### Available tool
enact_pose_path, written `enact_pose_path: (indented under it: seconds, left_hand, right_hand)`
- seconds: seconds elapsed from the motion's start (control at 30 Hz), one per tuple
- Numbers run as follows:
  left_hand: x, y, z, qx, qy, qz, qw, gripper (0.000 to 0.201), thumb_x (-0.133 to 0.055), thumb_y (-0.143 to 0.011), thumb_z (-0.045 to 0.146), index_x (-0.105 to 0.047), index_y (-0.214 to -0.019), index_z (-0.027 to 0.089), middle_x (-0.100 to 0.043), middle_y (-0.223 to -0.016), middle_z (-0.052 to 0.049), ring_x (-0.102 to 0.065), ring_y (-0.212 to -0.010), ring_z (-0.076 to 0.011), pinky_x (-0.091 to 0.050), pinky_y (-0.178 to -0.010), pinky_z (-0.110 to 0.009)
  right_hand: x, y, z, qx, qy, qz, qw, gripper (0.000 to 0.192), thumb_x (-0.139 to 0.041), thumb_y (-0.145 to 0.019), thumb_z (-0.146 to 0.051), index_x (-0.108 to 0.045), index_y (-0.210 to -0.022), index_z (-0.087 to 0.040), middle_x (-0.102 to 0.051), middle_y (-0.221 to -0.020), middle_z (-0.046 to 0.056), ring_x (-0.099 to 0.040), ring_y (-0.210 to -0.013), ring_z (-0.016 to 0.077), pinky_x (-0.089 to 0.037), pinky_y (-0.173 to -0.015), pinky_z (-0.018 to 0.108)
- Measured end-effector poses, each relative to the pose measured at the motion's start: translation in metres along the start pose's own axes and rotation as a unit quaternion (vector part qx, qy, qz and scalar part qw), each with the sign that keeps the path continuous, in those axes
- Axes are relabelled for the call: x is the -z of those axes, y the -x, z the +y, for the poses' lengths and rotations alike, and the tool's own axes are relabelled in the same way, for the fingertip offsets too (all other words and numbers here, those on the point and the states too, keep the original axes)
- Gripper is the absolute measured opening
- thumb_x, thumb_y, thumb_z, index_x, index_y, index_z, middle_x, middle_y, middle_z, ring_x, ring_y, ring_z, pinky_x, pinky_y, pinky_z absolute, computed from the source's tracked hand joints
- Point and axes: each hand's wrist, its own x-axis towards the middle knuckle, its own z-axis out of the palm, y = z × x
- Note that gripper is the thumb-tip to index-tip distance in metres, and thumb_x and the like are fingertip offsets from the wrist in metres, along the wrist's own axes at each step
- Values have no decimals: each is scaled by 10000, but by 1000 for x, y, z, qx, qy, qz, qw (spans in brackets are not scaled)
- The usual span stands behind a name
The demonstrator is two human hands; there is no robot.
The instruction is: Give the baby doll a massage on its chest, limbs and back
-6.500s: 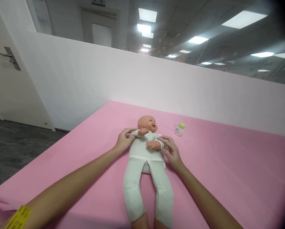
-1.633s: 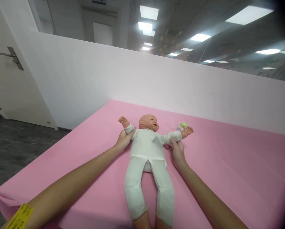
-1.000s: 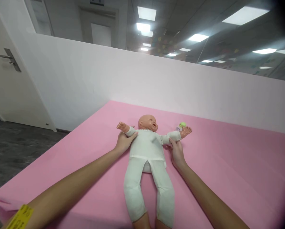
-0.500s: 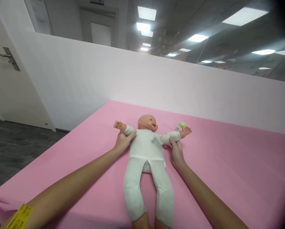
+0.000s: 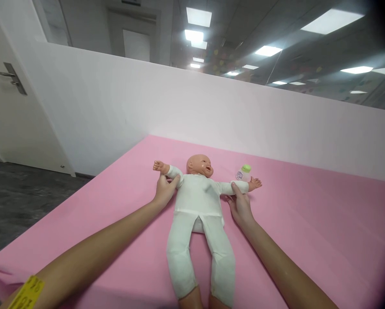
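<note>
Left grip (image 5: 164, 192) closed around doll's upper arm at sleeve; right grip (image 5: 239, 201) pinching other sleeve near wrist. Doll (image 5: 197, 214) lies face up at middle of pink worktop (image 5: 308, 240), head away from person, legs toward camera. Both doll arms spread out sideways, flat on worktop: stretch looks fully made. Legs untouched, lying straight. Small bottle (image 5: 243, 173) with green cap stands just beyond doll's hand, on right. White partition wall (image 5: 212, 111) behind.
</note>
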Motion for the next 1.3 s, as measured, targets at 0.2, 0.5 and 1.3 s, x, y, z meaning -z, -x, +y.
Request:
enact_pose_path:
  seconds: [0.2, 0.5, 1.3]
  left_hand:
    - [1, -1, -4, 15, 43, 26, 999, 411, -762, -863, 405, -496, -1106, 210, -694, -1165, -109, -686, -1090, -253, -559, -876, -366]
    - [2, -8, -10, 5, 51, 24, 998, 351, -686, -921, 405, -528, -1182, 230, -682, -1177, -95, -666, -1113, -249, -545, -876, -348]
    - [0, 2, 5, -264, -241, -130, 925, 643, -503, -842, 17, -659, -1387, 321, -469, -1163, -78, -481, -1165, -251, -468, -1024, -413]
  right_hand:
    - [4, -5, 0, -37, -21, 41, 998, 228, -820, -742, -237, -672, -915, -216, -724, -921, 3, -701, -924, 188, -652, -700, 255]
    - [1, -3, 2, -32, -31, 56, 997, 165, -712, -732, -181, -618, -862, -217, -697, -855, -9, -696, -880, 172, -646, -718, 244]
    - [1, 17, -1, 353, 421, -245, 799, 508, -601, -814, -129, -720, -1265, -329, -602, -1276, 82, -530, -1260, 294, -455, -1102, 513]
